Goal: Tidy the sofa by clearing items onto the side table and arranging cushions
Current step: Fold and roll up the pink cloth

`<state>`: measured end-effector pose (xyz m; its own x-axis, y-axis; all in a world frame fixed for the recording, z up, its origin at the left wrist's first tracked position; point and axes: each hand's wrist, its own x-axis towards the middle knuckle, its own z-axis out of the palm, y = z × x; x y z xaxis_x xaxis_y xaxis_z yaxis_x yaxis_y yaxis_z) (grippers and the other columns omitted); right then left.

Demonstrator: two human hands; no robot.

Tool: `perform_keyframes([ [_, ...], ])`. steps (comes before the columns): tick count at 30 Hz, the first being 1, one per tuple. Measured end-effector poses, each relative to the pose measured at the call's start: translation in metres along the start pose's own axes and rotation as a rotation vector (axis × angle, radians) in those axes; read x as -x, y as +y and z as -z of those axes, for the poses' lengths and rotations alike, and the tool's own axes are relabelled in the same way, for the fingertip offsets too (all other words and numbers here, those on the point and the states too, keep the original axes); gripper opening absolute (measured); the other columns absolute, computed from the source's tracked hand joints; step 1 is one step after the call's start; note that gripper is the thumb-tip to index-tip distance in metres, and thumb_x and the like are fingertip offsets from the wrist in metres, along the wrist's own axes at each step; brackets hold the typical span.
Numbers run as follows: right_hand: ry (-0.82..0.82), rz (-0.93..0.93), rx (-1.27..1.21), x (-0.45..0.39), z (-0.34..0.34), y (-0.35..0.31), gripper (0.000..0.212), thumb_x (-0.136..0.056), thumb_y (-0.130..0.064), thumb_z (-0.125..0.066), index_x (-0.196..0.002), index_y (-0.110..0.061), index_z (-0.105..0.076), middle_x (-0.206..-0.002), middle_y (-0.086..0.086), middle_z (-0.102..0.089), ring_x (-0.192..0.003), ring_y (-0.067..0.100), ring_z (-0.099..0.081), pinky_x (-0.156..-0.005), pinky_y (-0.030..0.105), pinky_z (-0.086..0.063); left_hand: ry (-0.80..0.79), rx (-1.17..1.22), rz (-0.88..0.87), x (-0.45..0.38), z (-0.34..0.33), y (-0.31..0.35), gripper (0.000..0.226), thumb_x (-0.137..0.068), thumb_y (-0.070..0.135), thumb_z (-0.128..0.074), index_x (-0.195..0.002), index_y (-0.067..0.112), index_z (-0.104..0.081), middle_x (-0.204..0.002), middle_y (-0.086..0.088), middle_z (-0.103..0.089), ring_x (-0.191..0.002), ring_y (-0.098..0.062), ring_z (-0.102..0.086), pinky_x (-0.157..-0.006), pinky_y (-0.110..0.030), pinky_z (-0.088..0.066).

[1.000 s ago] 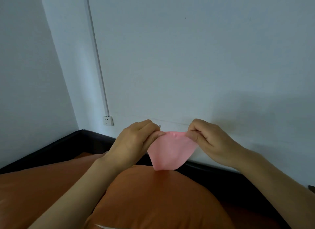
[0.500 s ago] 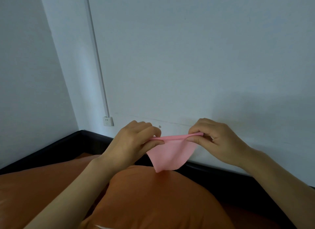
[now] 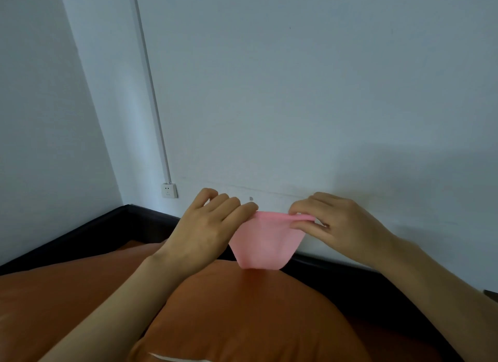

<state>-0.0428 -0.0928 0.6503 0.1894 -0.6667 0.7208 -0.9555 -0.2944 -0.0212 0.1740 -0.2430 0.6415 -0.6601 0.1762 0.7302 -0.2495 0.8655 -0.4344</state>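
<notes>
Pink cloth (image 3: 265, 240) is being held up by its top edge above the orange cushion (image 3: 242, 316), its lower fold touching it, probably for folding. One corner is being pinched by the left hand (image 3: 207, 227), the other by the right hand (image 3: 336, 224). The dark sofa frame (image 3: 89, 235) is running behind; the side table is not being shown.

Two hands: left hand (image 3: 204, 227) at 9 o'clock of cloth, right hand (image 3: 339, 227) at 3 o'clock. One pink cloth (image 3: 265, 240). Two orange cushions (image 3: 242, 316) (image 3: 54, 289). One wall socket (image 3: 169, 190). One cable duct (image 3: 151, 92).
</notes>
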Motion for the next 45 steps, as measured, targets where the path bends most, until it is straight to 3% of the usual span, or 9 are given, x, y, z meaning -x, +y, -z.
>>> perform_keyframes([
  [4, 0.04, 0.041, 0.04, 0.001, 0.002, -0.001, 0.021, -0.094, -0.032, -0.052, -0.095, -0.016, -0.066, -0.079, -0.008, -0.058, -0.071, 0.002, -0.042, -0.059, 0.02, -0.044, -0.004, 0.077, 0.002, -0.003, 0.008, 0.004, 0.012, -0.098, 0.024, -0.051, -0.106, 0.016, -0.049, -0.071, 0.003, -0.05, -0.063, -0.018, -0.042, -0.072, -0.03, -0.037],
  [9, 0.001, 0.046, 0.035, 0.002, -0.003, -0.003, 0.03, -0.1, -0.03, -0.039, -0.099, -0.012, -0.063, -0.083, -0.004, -0.053, -0.077, 0.012, -0.046, -0.059, 0.034, -0.048, 0.022, 0.108, 0.015, -0.002, 0.004, 0.003, 0.01, -0.101, 0.021, -0.048, -0.097, 0.014, -0.054, -0.08, 0.001, -0.057, -0.066, -0.02, -0.049, -0.077, -0.03, -0.037],
  [13, -0.053, -0.051, -0.029, 0.003, -0.006, -0.002, 0.033, -0.1, -0.032, -0.033, -0.107, -0.014, -0.059, -0.086, -0.02, -0.037, -0.078, -0.002, -0.036, -0.067, 0.02, -0.039, 0.053, 0.119, 0.075, -0.006, 0.002, 0.004, 0.02, -0.1, 0.023, -0.05, -0.093, 0.01, -0.063, -0.086, -0.001, -0.063, -0.07, -0.021, -0.055, -0.075, -0.032, -0.039],
  [17, -0.144, -0.141, -0.115, 0.006, -0.001, -0.005, 0.026, -0.096, -0.049, -0.042, -0.117, -0.032, -0.042, -0.092, -0.034, -0.043, -0.084, -0.017, -0.046, -0.073, 0.007, -0.036, 0.048, 0.168, 0.074, -0.01, 0.004, 0.008, 0.021, -0.1, 0.026, -0.046, -0.096, 0.01, -0.059, -0.075, -0.002, -0.057, -0.062, -0.019, -0.046, -0.06, -0.033, -0.039],
  [22, -0.09, -0.093, -0.119, 0.004, 0.002, -0.004, 0.018, -0.095, -0.049, -0.042, -0.098, -0.031, -0.042, -0.075, -0.012, -0.046, -0.063, 0.007, -0.043, -0.055, 0.022, -0.037, 0.041, 0.261, 0.056, -0.011, 0.012, 0.009, 0.018, -0.094, 0.031, -0.054, -0.101, 0.015, -0.052, -0.072, 0.003, -0.054, -0.064, -0.014, -0.035, -0.062, -0.019, -0.029],
  [30, 0.058, -0.031, -0.11, 0.0, 0.011, -0.002, 0.034, -0.1, -0.04, -0.04, -0.099, -0.014, -0.062, -0.081, -0.012, -0.047, -0.069, 0.006, -0.045, -0.062, 0.022, -0.04, 0.084, 0.483, 0.17, -0.017, 0.007, 0.009, 0.015, -0.099, 0.029, -0.048, -0.096, 0.016, -0.054, -0.08, 0.003, -0.054, -0.069, -0.017, -0.05, -0.063, -0.031, -0.044],
  [36, -0.018, -0.119, -0.131, 0.005, 0.017, -0.008, 0.029, -0.088, -0.047, -0.061, -0.108, -0.028, -0.053, -0.092, -0.034, -0.05, -0.067, -0.01, -0.05, -0.06, 0.006, -0.036, 0.065, 0.538, 0.244, -0.021, 0.004, 0.014, 0.024, -0.102, 0.032, -0.038, -0.094, 0.017, -0.054, -0.08, 0.009, -0.049, -0.067, -0.006, -0.045, -0.06, -0.019, -0.039],
  [41, 0.017, -0.092, -0.124, 0.006, 0.019, -0.001, 0.02, -0.093, -0.045, -0.05, -0.097, -0.027, -0.058, -0.08, -0.016, -0.048, -0.063, 0.005, -0.043, -0.056, 0.022, -0.038, 0.013, 0.505, 0.212, -0.022, 0.008, 0.014, 0.026, -0.092, 0.046, -0.052, -0.104, 0.023, -0.05, -0.078, 0.017, -0.044, -0.063, -0.007, -0.043, -0.059, -0.011, -0.034],
  [45, 0.017, -0.068, -0.113, 0.006, 0.023, -0.001, 0.03, -0.094, -0.043, -0.05, -0.095, -0.017, -0.067, -0.08, -0.011, -0.052, -0.067, 0.004, -0.046, -0.059, 0.02, -0.038, 0.068, 0.479, 0.162, -0.021, 0.004, 0.013, 0.015, -0.092, 0.034, -0.057, -0.094, 0.02, -0.053, -0.073, 0.008, -0.054, -0.061, -0.014, -0.045, -0.061, -0.014, -0.035],
])
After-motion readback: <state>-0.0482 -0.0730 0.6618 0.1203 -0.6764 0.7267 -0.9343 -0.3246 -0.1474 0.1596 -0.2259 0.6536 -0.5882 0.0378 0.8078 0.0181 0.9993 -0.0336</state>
